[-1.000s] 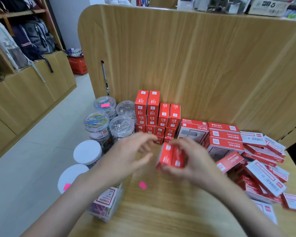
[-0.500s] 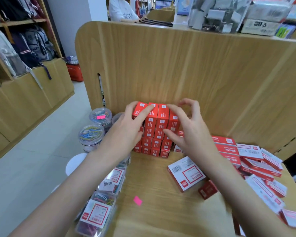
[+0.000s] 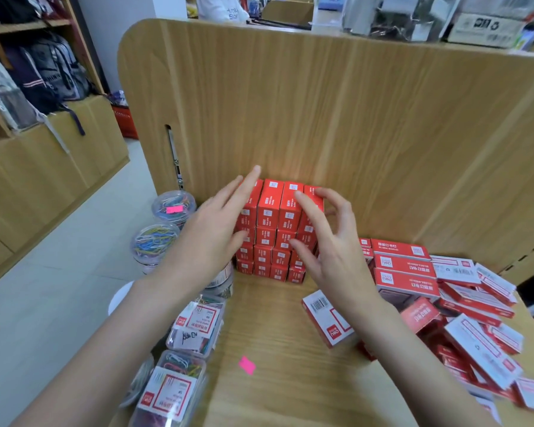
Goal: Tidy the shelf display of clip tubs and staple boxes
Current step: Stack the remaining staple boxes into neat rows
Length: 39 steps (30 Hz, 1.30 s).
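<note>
A stack of small red staple boxes (image 3: pixel 272 229) stands several rows high against the wooden back panel. My left hand (image 3: pixel 216 229) lies with straight fingers flat along the stack's left side. My right hand (image 3: pixel 327 241) is spread in front of the stack's right side, fingertips touching the top right box, holding nothing. Round clear clip tubs (image 3: pixel 155 241) with coloured paper clips stand left of the stack, partly hidden by my left arm. Square clip tubs (image 3: pixel 195 325) lie on their sides near the shelf's front left.
Larger red-and-white staple boxes (image 3: pixel 403 266) are stacked and scattered on the right. One larger box (image 3: pixel 327 318) lies loose under my right wrist. A pink sticker (image 3: pixel 246 364) lies on the wooden shelf (image 3: pixel 278 386). The back panel (image 3: pixel 321 118) rises behind; floor drops off at left.
My hands carried small red boxes from the shelf front onto the stack, which now has an even top row. Both hands have loosened and flattened against the stack.
</note>
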### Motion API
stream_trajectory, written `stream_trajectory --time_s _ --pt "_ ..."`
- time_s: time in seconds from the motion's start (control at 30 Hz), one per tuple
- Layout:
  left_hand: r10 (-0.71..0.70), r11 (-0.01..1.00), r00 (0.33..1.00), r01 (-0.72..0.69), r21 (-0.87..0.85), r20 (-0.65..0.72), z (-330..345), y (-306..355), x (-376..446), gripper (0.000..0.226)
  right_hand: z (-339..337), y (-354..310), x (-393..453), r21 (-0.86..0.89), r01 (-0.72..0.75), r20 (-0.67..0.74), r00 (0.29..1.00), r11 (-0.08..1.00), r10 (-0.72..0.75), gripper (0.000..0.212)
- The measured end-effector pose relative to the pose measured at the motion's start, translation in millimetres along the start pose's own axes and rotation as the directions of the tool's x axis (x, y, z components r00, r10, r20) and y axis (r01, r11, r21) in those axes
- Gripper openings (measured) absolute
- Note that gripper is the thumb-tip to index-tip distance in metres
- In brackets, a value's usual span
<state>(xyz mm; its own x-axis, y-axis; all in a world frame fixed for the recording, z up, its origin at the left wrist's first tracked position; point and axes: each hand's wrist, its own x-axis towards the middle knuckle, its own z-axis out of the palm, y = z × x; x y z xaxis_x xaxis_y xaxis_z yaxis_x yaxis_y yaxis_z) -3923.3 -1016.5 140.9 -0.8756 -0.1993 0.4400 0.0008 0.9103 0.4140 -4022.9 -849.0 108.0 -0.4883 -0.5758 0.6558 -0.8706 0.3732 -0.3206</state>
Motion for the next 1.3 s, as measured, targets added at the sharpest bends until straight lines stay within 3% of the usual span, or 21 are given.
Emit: stream_trajectory --time_s 0.07,0.17,0.23,0.4,0.53,0.67,0.9,1.03,1.2,1.3 --pt "0.013 0.997 0.995 -0.020 -0.073 -0.097 -1 -5 -5 0.081 4 -2 -5 -0.030 0.005 0.025 1.000 1.000 -0.004 0.071" --pt "0.060 0.998 0.979 -0.056 0.028 -0.197 4 -12 -6 0.059 8 -7 -5 -0.054 -0.003 0.000 1.000 0.999 0.003 0.074" --pt "0.045 0.998 0.978 -0.038 0.042 -0.202 7 -12 -4 0.055 9 -10 -2 -0.051 -0.007 -0.009 1.000 0.999 0.006 0.075" --pt "0.016 0.999 0.999 -0.014 0.046 -0.035 7 -6 -9 0.079 9 -11 -3 -0.040 -0.023 0.008 1.000 0.999 0.023 0.078" --pt "-0.113 0.924 0.992 0.088 0.372 0.047 7 7 -2 0.101 14 -15 -7 -0.064 -0.070 0.038 0.997 0.995 0.073 0.099" --pt "-0.141 0.851 0.990 0.124 0.510 -0.005 15 14 0 0.108 21 -16 -4 -0.107 -0.094 -0.019 0.996 0.990 0.092 0.103" --pt "-0.069 0.839 0.988 0.133 0.528 -0.140 26 9 2 0.107 18 -6 1 -0.065 -0.048 0.018 0.999 0.997 0.049 0.101" --pt "-0.092 0.831 0.984 0.159 0.532 -0.150 27 9 0 0.106 20 -10 1 -0.106 -0.062 0.007 0.998 0.992 0.063 0.104" --pt "-0.144 0.857 0.989 0.147 0.494 -0.043 18 11 0 0.100 24 -11 0 -0.096 -0.085 -0.037 0.996 0.992 0.081 0.099" --pt "-0.149 0.850 0.983 0.182 0.494 -0.106 20 15 -1 0.086 22 -12 0 -0.077 -0.097 -0.028 0.995 0.992 0.095 0.100"
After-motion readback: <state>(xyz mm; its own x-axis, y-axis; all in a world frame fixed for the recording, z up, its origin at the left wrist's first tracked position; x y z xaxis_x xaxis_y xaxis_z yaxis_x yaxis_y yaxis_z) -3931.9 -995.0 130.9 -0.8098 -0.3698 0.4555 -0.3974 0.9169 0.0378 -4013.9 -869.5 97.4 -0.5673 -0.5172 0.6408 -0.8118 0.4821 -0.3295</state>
